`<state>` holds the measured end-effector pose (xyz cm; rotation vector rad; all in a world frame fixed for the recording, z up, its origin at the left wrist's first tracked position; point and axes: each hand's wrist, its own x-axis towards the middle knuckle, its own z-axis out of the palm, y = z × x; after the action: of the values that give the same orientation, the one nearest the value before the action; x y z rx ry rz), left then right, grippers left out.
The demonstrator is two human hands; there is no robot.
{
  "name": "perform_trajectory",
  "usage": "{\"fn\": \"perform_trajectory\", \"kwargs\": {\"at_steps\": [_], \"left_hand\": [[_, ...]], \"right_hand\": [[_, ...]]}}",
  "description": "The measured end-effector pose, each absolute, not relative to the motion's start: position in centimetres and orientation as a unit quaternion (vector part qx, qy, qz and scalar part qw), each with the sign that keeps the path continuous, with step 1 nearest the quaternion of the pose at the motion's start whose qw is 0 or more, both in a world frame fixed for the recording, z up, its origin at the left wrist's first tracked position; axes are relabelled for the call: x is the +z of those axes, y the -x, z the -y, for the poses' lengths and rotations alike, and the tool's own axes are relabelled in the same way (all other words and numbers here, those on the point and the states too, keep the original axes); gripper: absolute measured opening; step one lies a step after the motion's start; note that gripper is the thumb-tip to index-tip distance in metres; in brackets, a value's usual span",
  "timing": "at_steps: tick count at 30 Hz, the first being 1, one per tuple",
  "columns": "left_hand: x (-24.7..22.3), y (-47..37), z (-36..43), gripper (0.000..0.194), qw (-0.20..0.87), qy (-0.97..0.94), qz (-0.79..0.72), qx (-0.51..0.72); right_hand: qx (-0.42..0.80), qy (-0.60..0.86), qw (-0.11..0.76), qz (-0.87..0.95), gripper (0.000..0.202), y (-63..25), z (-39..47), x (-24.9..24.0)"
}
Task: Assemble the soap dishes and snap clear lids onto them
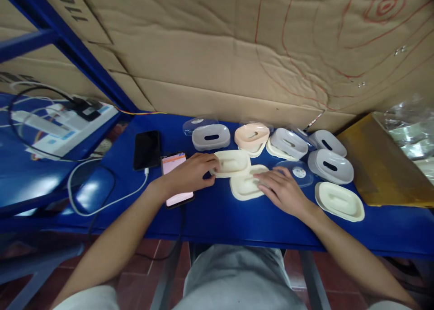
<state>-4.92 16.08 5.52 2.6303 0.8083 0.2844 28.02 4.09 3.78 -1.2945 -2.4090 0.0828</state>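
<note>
My left hand has its fingers and thumb closed at the left edge of a shallow cream oval tray with a raised middle. A second cream tray lies just below, overlapping or touching the first. On its right side rest the outstretched fingertips of my right hand, covering part of it. Just behind the right hand lies a clear plastic lid with a round sticker. Another cream oval piece sits to the right, apart from both hands.
Behind stand a grey slotted oval box, a peach one and several more grey ones. Left are a black phone on a white cable, a lit phone and a power strip. A brown box stands right.
</note>
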Motion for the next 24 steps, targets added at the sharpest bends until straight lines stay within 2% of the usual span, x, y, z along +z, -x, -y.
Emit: {"fn": "perform_trajectory", "kwargs": {"at_steps": [3,7,10,12,15,18,21,24], "left_hand": [[5.3,4.9,-16.0,0.018,0.168,-0.938,-0.286,0.104],[5.3,5.1,-16.4,0.017,0.164,-0.936,-0.274,0.15],[5.1,5.3,-17.3,0.029,0.112,-0.914,-0.332,0.203],[4.7,5.6,-18.1,0.042,0.066,-0.899,-0.386,0.195],[3.8,6.0,-19.2,0.057,0.039,-0.889,-0.43,0.154],[3.1,6.1,-19.8,0.048,0.06,-0.886,-0.429,0.164],[3.3,6.0,-19.8,0.034,0.089,-0.885,-0.411,0.198],[4.4,5.9,-18.9,0.029,0.105,-0.882,-0.396,0.232]], "right_hand": [[0.028,0.436,0.214,0.874,0.027,-27.6,-3.6,4.0],[0.024,0.393,0.192,0.899,0.039,-26.7,-3.1,4.1],[0.032,0.374,0.172,0.911,0.044,-26.1,-2.8,3.6],[0.041,0.369,0.168,0.913,0.045,-26.0,-2.7,3.2],[0.031,0.373,0.181,0.909,0.033,-26.0,-2.8,2.9],[-0.006,0.394,0.203,0.896,0.024,-26.3,-3.2,3.0],[-0.03,0.431,0.198,0.88,0.026,-26.5,-3.5,3.2],[-0.026,0.459,0.188,0.868,0.029,-26.6,-3.7,3.2]]}}
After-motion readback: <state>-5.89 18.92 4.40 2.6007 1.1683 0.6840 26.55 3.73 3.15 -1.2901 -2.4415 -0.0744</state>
